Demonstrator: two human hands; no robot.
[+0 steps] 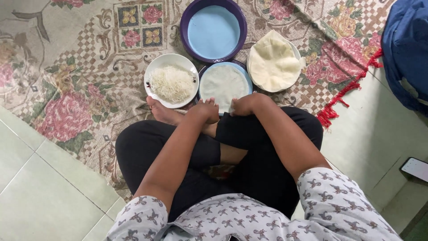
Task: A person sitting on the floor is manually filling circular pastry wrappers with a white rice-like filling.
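Note:
I sit cross-legged on a floral rug. A thin white wrapper sheet lies flat on a blue plate just in front of my legs. My left hand rests on the near left edge of the sheet, fingers curled down. My right hand presses the near right edge, fingers bent over it. A white plate of thin white noodles sits to the left of the sheet.
A purple bowl with a pale blue inside stands behind the plate. A stack of white wrappers lies on a plate to the right. A blue cloth bundle and a phone are on the tiled floor at right.

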